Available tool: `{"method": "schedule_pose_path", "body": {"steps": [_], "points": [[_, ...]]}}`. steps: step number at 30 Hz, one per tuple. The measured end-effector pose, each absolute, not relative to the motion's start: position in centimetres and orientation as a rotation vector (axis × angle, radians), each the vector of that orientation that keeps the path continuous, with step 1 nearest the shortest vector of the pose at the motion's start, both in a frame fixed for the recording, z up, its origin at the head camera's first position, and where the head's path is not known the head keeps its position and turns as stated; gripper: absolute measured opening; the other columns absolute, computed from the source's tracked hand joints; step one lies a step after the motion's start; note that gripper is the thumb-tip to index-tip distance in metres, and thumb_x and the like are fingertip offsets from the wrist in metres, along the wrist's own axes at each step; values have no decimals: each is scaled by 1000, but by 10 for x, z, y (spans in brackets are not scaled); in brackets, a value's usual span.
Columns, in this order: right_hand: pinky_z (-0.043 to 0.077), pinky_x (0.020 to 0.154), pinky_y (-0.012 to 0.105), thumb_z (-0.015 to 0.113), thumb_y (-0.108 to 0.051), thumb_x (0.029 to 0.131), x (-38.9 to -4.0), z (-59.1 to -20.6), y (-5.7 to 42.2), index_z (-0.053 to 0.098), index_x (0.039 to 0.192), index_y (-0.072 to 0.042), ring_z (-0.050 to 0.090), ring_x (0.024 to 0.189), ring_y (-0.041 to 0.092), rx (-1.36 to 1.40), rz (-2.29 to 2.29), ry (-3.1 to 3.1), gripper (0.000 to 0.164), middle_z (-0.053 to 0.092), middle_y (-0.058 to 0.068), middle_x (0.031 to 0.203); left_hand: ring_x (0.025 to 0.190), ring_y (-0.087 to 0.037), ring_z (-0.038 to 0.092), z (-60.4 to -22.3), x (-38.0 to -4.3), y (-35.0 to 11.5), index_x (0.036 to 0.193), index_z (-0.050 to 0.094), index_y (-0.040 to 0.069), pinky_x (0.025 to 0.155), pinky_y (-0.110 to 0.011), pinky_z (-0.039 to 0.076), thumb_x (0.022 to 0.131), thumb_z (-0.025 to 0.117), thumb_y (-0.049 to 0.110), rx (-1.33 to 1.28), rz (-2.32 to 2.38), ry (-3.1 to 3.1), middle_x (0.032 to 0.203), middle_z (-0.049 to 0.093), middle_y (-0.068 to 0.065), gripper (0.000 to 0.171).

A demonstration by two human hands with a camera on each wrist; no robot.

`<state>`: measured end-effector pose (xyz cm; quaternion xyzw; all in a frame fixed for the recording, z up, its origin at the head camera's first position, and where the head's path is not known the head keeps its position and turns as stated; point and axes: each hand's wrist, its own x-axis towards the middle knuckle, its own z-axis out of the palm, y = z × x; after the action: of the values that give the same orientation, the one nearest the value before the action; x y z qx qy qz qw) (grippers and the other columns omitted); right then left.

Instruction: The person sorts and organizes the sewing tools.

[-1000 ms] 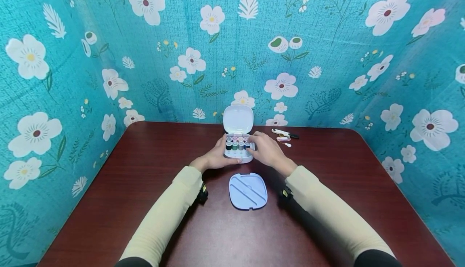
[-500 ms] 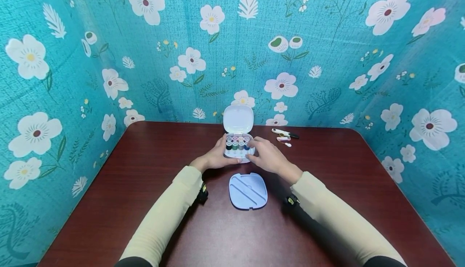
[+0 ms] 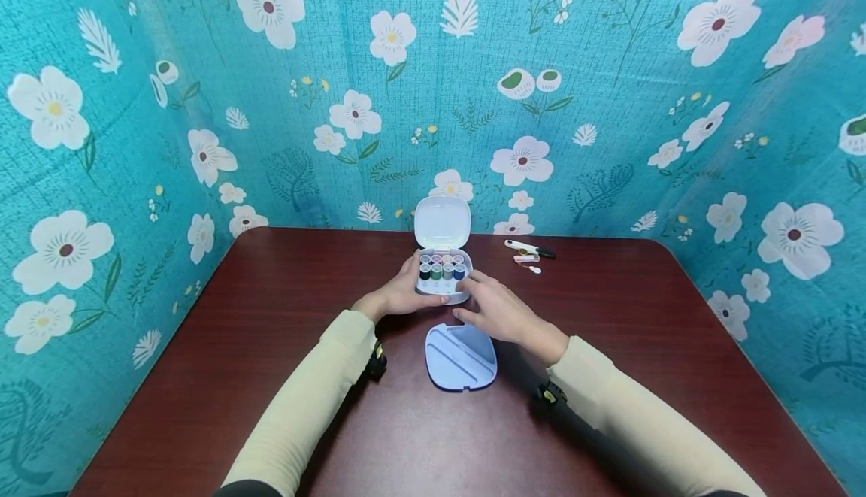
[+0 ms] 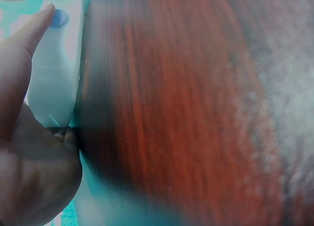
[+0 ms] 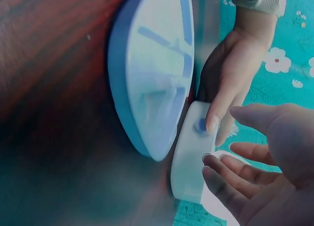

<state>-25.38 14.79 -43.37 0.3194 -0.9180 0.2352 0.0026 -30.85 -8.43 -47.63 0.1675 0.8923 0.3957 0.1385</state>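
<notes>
A white sewing kit case point(image 3: 443, 287) stands at the far middle of the table, its lid point(image 3: 443, 222) raised. Two rows of thread spools point(image 3: 436, 272) fill it, the front ones black, green, grey and blue. My left hand point(image 3: 403, 291) grips the case round its left side. In the left wrist view the thumb point(image 4: 34, 32) lies along the front wall by a blue round button point(image 4: 59, 18). My right hand point(image 3: 499, 309) hovers at the front right corner with nothing in it. The right wrist view shows its fingers point(image 5: 245, 179) loosely bent and spread, with the thumb apart.
A light blue tray point(image 3: 461, 358) with raised ridges lies in front of the case, partly under the right hand in the head view. Right of the case lie a white-and-black tool point(image 3: 531, 248) and small items point(image 3: 527, 259). A flowered curtain borders the table point(image 3: 304, 286).
My right hand has drawn back from the spools toward the front right of the case, uncovering the blue spool. The left hand keeps its grip on the case.
</notes>
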Motion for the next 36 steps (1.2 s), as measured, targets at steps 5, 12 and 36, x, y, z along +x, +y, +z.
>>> {"method": "schedule_pose_path", "body": {"steps": [5,12,36], "points": [[55,76,38,77,-23,93,-245,-439,145,68,115,-2,67,91,26,1051,685,-2879,32,66,13,109,155,-34,14,-477,-308,-84,163,-11,5,122,-49,24,84,77,54,484,1141,2587,170,1,-19,128],[54,73,35,78,-28,92,-234,-449,139,69,111,-5,64,85,19,1141,683,-2927,31,68,6,96,155,-32,13,-479,-309,-85,163,-10,5,122,-48,25,84,79,54,478,1140,2591,170,0,-18,128],[31,47,26,73,-52,91,-223,-463,136,65,109,-12,44,52,7,1192,230,-3008,44,45,-8,59,155,-30,14,-479,-308,-84,164,-9,10,122,-48,24,84,77,59,434,1106,2599,171,1,-14,128]]}}
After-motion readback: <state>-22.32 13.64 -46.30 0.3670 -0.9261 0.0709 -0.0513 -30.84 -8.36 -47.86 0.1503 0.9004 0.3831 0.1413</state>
